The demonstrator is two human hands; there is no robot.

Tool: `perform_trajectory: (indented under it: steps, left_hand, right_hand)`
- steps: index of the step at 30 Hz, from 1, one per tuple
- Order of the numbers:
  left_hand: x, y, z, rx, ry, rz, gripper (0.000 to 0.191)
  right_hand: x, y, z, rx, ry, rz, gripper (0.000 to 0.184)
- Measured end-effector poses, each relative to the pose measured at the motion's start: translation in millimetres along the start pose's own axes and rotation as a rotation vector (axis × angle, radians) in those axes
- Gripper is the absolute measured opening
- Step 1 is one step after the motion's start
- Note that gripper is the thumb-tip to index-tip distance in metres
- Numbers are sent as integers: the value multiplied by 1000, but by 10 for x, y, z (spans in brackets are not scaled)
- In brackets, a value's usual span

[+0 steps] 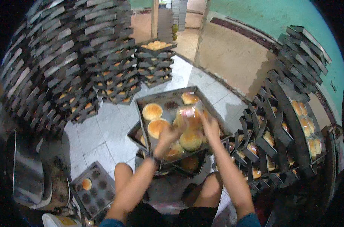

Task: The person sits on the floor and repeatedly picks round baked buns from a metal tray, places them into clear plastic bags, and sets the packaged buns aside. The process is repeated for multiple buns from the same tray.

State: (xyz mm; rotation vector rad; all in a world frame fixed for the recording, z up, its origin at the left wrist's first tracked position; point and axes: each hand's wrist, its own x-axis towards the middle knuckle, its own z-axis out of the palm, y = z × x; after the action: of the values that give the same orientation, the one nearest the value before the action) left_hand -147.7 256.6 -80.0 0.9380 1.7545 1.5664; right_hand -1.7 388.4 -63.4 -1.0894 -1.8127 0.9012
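A dark metal baking tray (149, 139) lies across other trays between my knees. Round golden buns (152, 111) rest in it, and a wrapped bun (189, 98) is at its far corner. Above the tray's middle, both hands are on a clear plastic bag (188, 112) with a printed label and what looks like a bun inside. My left hand (172, 136) is at the bag's near left side, blurred. My right hand (208, 124) grips its right edge. The fingertips and the bag's lower part are blurred.
Tall stacks of baking trays (55, 51) stand at the left. A shorter stack (155, 62) with buns on top is at the back. At the right are stacked trays (305, 124) with bagged buns. A tray with one bun (87, 184) and a white bucket (57, 220) are at lower left.
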Motion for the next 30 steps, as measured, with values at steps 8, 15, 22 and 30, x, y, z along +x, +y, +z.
perform_trajectory:
  steps: [8,15,22,30]
  left_hand:
    - [-782,-20,-695,26,4,160,33]
    - [-2271,-1971,-495,994,-738,196,47]
    - [-2154,-2791,-506,605,-1142,-251,67]
    - [-2104,-2472,-602,425,-1027,-235,73]
  right_hand:
    - [-206,-316,13,88,-537,-258,38]
    - [-3016,354,9,-308,-1491,-139,32]
    - [-3722,838,322,-416,-1079,-320,44]
    - [-3734,707,337,-570,-1150,-364,28]
